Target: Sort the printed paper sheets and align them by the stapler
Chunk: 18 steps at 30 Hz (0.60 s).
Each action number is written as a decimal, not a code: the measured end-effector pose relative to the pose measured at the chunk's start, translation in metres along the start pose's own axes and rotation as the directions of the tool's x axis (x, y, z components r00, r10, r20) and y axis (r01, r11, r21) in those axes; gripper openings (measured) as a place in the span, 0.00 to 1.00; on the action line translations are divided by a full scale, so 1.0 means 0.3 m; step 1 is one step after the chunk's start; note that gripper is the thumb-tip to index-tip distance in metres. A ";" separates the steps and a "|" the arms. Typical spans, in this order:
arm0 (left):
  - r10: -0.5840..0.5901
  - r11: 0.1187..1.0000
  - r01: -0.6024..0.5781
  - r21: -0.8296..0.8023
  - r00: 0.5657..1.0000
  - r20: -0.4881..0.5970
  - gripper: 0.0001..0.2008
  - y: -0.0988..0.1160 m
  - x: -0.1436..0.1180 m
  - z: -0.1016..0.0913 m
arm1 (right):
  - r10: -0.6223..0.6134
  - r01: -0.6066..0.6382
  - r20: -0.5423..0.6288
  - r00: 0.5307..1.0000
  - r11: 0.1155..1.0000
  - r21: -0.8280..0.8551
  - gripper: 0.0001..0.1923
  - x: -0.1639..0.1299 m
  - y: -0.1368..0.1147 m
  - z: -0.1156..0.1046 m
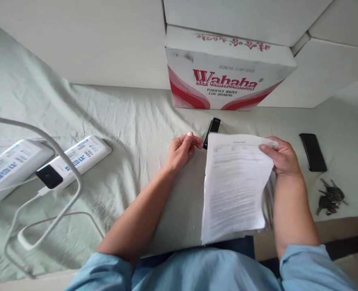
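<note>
My right hand [283, 157] grips a stack of printed paper sheets [238, 186] at its upper right corner, thumb on top. The sheets hang over the front part of the table, with lines of text facing up. Beside them, my left hand [183, 151] rests near the table surface, its fingers loosely bent and apart, with nothing visible in it. Just right of its fingertips lies a black stapler [214, 126]. The paper hides the stapler's lower right part, and I cannot tell whether my fingertips touch it.
A Wahaha water carton [227, 81] stands at the back against white panels. To the left lie two white power banks [90, 151] with a thick white cable [75, 178]. A black phone [312, 152] and several keys [330, 197] are at the right. Wrinkled pale green cloth [130, 121] covers the table.
</note>
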State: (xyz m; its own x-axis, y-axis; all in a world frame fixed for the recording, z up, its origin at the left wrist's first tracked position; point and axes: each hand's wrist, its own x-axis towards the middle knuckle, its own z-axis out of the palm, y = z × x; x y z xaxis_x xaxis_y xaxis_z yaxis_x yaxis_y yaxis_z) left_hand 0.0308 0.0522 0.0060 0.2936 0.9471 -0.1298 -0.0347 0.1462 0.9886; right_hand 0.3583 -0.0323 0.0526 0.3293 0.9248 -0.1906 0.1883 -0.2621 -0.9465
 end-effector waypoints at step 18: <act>0.019 1.000 -0.018 0.020 0.997 -0.069 0.25 -0.018 0.009 0.007 | -0.235 0.201 -0.243 0.941 0.967 -0.157 0.26 -0.008 0.182 0.134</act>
State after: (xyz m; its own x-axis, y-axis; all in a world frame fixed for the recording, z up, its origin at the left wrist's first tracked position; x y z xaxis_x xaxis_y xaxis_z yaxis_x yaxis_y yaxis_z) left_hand 0.0338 0.0532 0.0005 0.2263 0.9671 -0.1160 -0.0209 0.1239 0.9921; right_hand 0.3305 -0.0378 -0.0092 0.4904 0.8650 0.1064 0.3935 -0.1109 -0.9126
